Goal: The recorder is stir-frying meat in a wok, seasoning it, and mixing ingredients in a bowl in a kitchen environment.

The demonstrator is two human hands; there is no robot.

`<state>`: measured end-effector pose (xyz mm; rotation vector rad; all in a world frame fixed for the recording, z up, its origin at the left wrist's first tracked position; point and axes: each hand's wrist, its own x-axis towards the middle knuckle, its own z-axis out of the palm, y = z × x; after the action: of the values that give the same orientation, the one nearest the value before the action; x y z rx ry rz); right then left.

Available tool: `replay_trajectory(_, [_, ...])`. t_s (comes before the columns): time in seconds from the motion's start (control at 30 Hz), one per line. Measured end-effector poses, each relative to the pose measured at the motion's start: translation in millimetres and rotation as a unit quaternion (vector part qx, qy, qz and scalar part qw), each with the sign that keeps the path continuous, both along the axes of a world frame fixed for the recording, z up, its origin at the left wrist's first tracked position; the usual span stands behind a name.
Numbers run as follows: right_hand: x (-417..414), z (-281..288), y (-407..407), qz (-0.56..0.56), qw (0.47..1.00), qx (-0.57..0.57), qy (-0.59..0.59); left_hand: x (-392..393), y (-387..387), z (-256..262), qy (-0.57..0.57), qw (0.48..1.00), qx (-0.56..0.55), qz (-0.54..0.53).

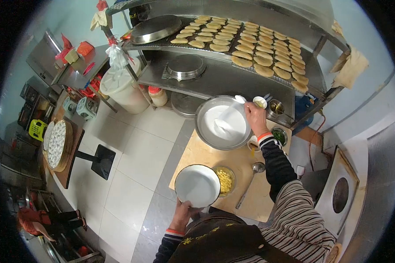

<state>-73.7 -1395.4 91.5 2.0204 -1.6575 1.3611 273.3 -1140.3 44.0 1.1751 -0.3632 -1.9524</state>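
My left hand (181, 213) grips the rim of a white enamel bowl (197, 186) that looks empty. Beside it, a bowl of yellow crumbly food (224, 180) stands on the wooden board (191, 151). With my right hand (256, 116) I hold a translucent scoop (228, 112), its lower end in the white powder (217, 126) of a large metal basin (202, 139). A ladle (258, 167) lies on the board. Near my right wrist are a small bowl with brown contents (254, 144) and a bowl of chopped greens (278, 136).
Flat oval breads (263, 61) cover racks on the metal shelf above. A cup (259, 102) and an oil bowl (276, 107) stand behind the board. A white bin (121, 85) stands left, and a person (36, 220) is at the lower left.
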Motion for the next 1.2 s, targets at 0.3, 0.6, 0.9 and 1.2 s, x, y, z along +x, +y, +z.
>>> replay_trajectory(0.3, [7,-33,18,0.023,0.787,0.182,-0.589,-24,-54,13,-0.017,0.999,-0.030,0.001])
replay_trajectory(0.6, [82,-1,144,0.136,0.904,0.315,-0.257,-38,-94,44,-0.051,0.994,-0.083,-0.047])
replay_trajectory(0.9, [126,-43,183,0.135,0.764,0.417,-0.473,-37,-80,35,-0.191,0.927,-0.318,-0.048])
replay_trajectory(1.2, [129,-12,187,0.138,0.717,0.370,-0.574,-17,-75,46,-0.084,0.984,-0.141,-0.061])
